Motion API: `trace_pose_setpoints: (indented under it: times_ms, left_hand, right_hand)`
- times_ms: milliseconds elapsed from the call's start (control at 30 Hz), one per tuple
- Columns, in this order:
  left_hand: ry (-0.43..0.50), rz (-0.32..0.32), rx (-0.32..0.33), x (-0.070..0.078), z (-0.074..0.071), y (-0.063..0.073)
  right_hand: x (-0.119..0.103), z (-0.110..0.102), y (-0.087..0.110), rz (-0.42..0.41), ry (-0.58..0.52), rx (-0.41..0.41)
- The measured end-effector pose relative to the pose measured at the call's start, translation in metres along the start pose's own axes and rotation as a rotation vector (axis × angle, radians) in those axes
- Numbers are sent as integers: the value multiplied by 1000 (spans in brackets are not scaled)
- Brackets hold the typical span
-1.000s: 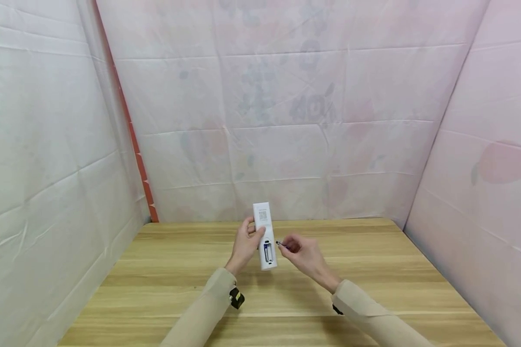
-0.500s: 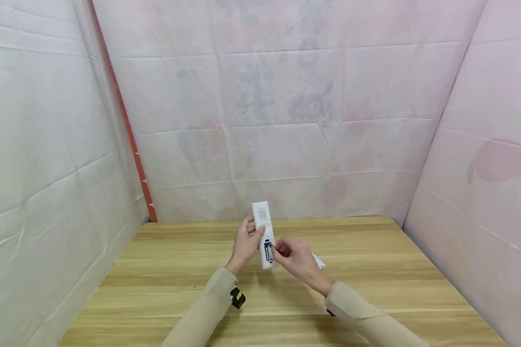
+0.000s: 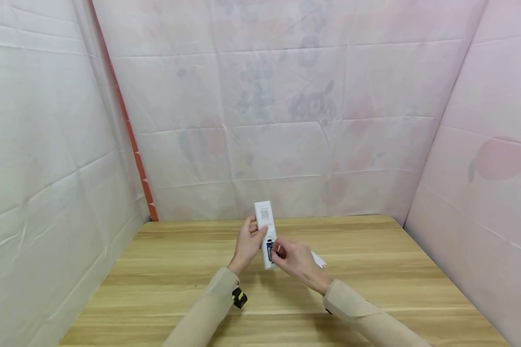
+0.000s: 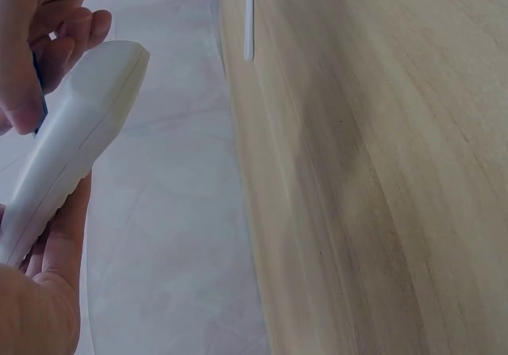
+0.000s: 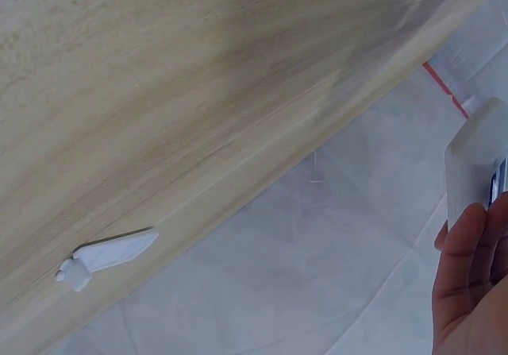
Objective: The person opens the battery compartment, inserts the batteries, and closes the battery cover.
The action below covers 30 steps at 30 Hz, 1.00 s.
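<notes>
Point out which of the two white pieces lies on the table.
The small flat cover lies on the table; the longer remote is held up in the left hand.

Cover (image 3: pixel 319 260) right of remote (image 3: pixel 270 233)

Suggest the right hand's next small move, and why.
I'd probably press the blue battery down into the open compartment of the white remote: the right hand pinches it there, the left hand holds the remote, and the detached cover lies on the table.

White remote (image 3: pixel 264 215) tilted, coverless; blue battery (image 3: pixel 269 252) inside, second battery (image 4: pixel 40 94) pinched.
</notes>
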<state>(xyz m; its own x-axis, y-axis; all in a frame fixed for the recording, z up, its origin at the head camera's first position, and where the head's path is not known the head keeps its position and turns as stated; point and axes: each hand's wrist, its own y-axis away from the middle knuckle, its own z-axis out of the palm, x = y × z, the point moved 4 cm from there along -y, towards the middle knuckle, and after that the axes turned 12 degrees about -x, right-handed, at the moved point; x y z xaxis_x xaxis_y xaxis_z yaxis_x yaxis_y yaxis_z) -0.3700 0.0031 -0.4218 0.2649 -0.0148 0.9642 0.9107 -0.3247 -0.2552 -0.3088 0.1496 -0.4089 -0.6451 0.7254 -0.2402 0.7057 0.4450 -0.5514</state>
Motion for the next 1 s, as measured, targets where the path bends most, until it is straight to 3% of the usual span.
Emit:
trace_pose_setpoints:
  times_ms: [133, 400, 667, 1000]
  left_hand:
    - [12, -4, -10, 3, 0, 1]
    - [-3, -6, -16, 27, 2, 13]
    - [23, -2, 5, 3, -3, 2]
    - [13, -1, 7, 3, -7, 2]
  right_hand:
    - [-1, 1, 1, -10, 16, -16]
    - [-1, 3, 2, -29, -75, -99]
    - [0, 6, 3, -68, -167, -177]
    - [-1, 5, 4, -157, -248, -218]
